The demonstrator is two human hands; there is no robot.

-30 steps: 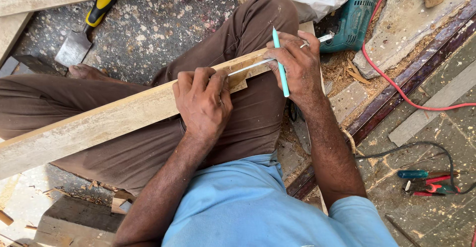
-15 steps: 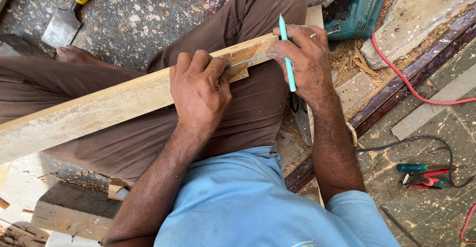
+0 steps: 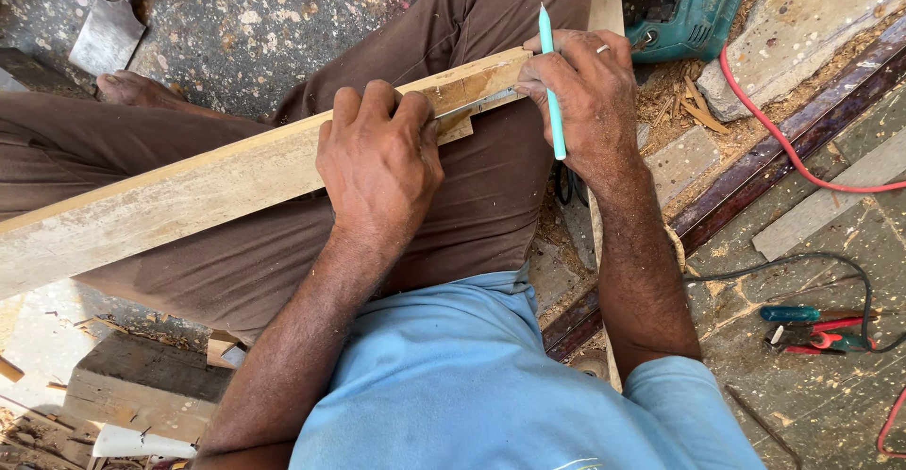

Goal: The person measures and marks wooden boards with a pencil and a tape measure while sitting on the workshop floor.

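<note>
Your left hand (image 3: 377,163) presses down on the plank (image 3: 189,196) lying across your lap, fingers pinning a thin metal rule (image 3: 472,107) near its notched end. Your right hand (image 3: 576,102) grips the rule's far end with a teal pencil (image 3: 551,83) tucked between the fingers; no marked line shows yet

Bare speckled floor (image 3: 283,17) at upper left lies open beyond the plank (image 3: 189,196); a chisel (image 3: 113,26) sits there. At upper right, drill (image 3: 684,12) and red cord (image 3: 783,140) crowd the way.
</note>
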